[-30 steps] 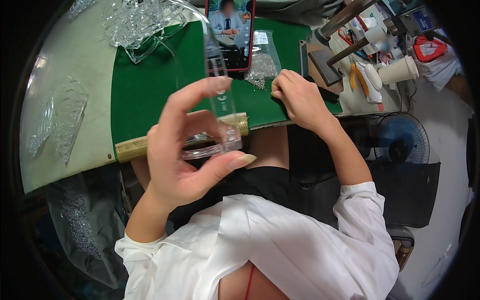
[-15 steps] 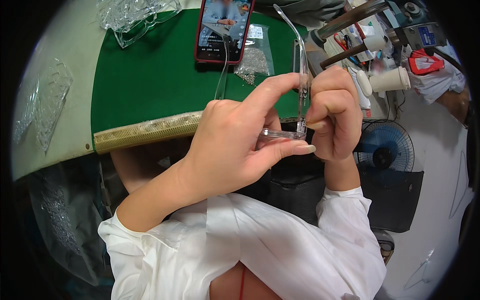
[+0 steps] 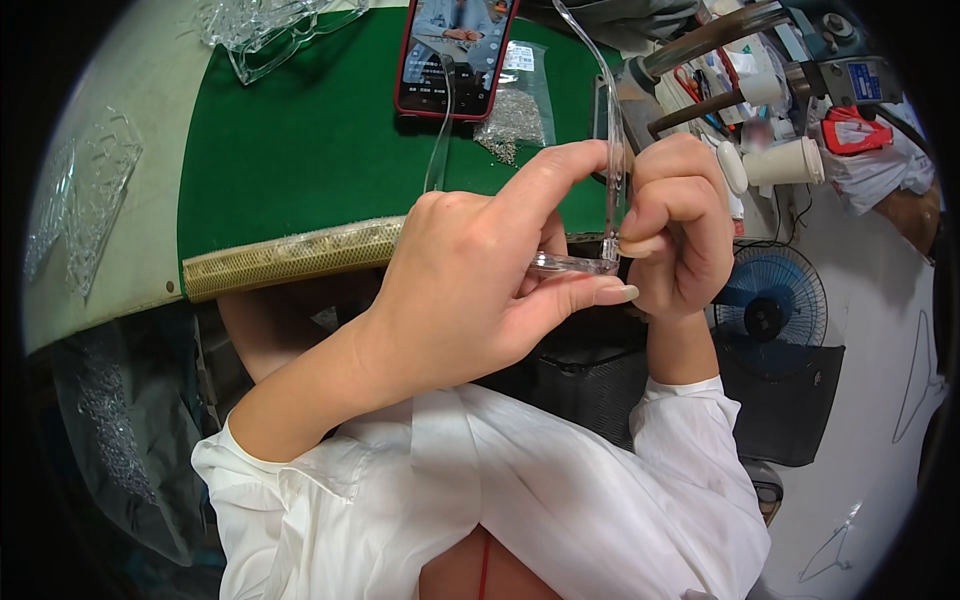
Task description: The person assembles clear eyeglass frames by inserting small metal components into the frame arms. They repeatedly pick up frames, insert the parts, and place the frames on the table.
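Clear plastic glasses [image 3: 612, 150] are held over the front edge of the green mat, both temples pointing away from me. My left hand [image 3: 470, 270] grips the front of the frame, thumb below and index finger stretched to the right-hand temple. At the right hinge corner, my right hand [image 3: 680, 220] is closed with its thumb and fingertips pinched together. Anything small between those fingertips is hidden. Most of the frame's front lies behind my left hand.
On the green mat [image 3: 290, 150] are a phone [image 3: 455, 60] in a red case and a clear bag of small metal parts [image 3: 515, 118]. More clear frames [image 3: 95, 200] lie at left. A metal machine [image 3: 800, 60], a white cup [image 3: 785, 162] and a blue fan [image 3: 768, 305] stand at right.
The view has shifted slightly. The glasses and both hands sit a little farther right in the picture, and my right fingers have shifted slightly at the hinge. The left grip looks unchanged.
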Motion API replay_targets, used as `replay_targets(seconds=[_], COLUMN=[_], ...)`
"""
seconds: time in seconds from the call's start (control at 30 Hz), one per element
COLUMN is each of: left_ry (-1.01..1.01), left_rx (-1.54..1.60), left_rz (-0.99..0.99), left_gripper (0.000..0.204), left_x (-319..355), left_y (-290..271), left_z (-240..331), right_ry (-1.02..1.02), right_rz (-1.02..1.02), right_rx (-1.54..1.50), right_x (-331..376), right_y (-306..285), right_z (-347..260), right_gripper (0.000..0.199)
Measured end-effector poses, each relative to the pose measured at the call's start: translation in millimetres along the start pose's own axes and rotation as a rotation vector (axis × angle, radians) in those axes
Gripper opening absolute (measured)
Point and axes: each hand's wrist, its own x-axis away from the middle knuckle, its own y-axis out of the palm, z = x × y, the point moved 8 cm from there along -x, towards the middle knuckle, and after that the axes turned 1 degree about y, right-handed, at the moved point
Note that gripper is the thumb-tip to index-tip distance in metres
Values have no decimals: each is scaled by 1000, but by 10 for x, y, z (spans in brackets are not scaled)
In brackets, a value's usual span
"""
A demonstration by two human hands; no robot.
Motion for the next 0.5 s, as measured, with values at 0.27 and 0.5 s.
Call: replay_targets(seconds=[0.27,0.5], left_ry=[-17,-73], left_rx=[29,153], left_rz=[-14,-15], left_gripper=[67,66], left_x=[8,3], left_y=[3,-6], left_z=[-17,-48], right_ry=[113,91], right_rz=[13,41], right_rx=[-93,-155], right_x=[38,41], right_y=[-2,-3], right_z=[63,56], right_gripper=[19,19])
